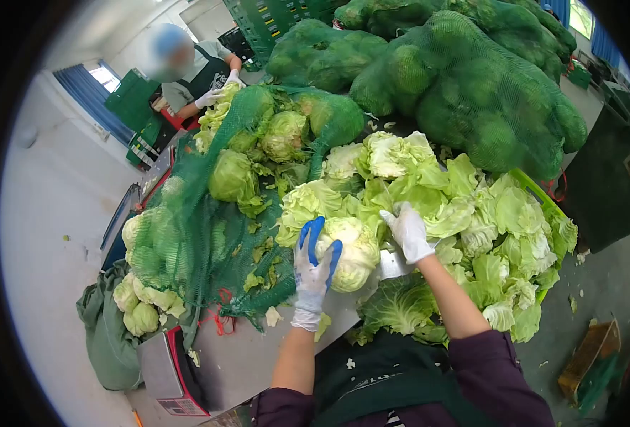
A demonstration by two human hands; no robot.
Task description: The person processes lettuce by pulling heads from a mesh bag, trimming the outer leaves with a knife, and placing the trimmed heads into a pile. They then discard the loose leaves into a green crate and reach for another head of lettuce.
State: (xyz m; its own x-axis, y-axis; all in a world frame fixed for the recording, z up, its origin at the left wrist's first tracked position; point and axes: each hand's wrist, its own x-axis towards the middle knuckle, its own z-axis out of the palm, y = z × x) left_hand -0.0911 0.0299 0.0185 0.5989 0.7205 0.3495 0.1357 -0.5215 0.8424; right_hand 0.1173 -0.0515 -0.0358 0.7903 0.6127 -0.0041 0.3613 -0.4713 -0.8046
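A pale cabbage (pixel 354 260) rests at the near edge of the table in front of me. My left hand (pixel 312 267), in a white glove with blue fingers, grips its left side with spread fingers. On the other side is my right hand (pixel 409 231), in a white glove, its thumb and fingers bent among loose leaves. A shiny metal blade (pixel 393 264) shows just below that hand; its handle is hidden, and I cannot tell what the fingers hold. Loose cabbage leaves (pixel 489 220) are heaped to the right, over a lime-green crate (pixel 536 186).
An opened green net (pixel 240 235) with cabbages lies left. Full net sacks (pixel 486 92) are piled behind. Across the table, a person (pixel 201 71) in white gloves handles leaves. A red-edged scale (pixel 176 373) stands near left; a dark bin (pixel 614 171) stands right.
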